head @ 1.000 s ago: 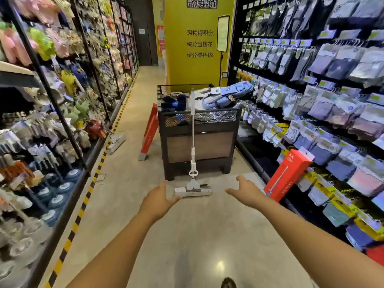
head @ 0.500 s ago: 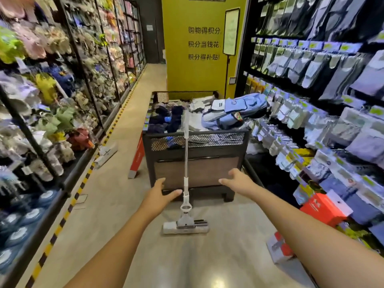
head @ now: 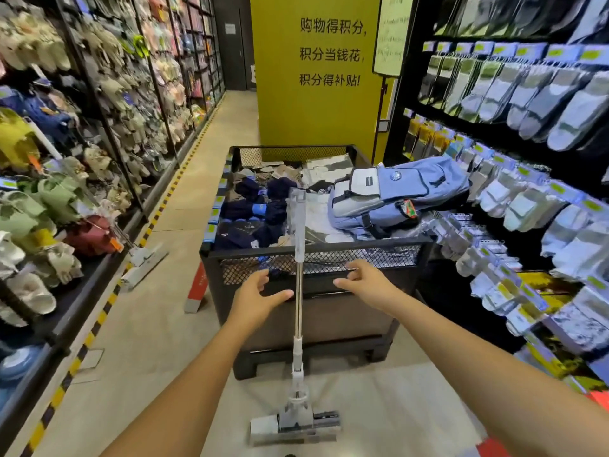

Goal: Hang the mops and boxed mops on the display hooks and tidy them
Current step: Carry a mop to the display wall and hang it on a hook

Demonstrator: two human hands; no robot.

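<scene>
The mop (head: 298, 311) stands upright on the aisle floor (head: 164, 341), its mop head (head: 295, 425) flat on the floor and its handle leaning on the front rim of the mesh bin (head: 379, 258). The left hand (head: 260, 301) and right hand (head: 365, 285) flank the shaft at mid-height, each grip wide and holding nothing. Closing one hand on the bare metal shaft before lifting should stop the head swinging. Sock racks (head: 527, 209) crowd the right, so the open aisle on the left offers turning room.

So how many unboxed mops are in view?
2: one mop stands against the bin; a second mop lies on the floor by the left shelves. Others may be hidden.
</scene>
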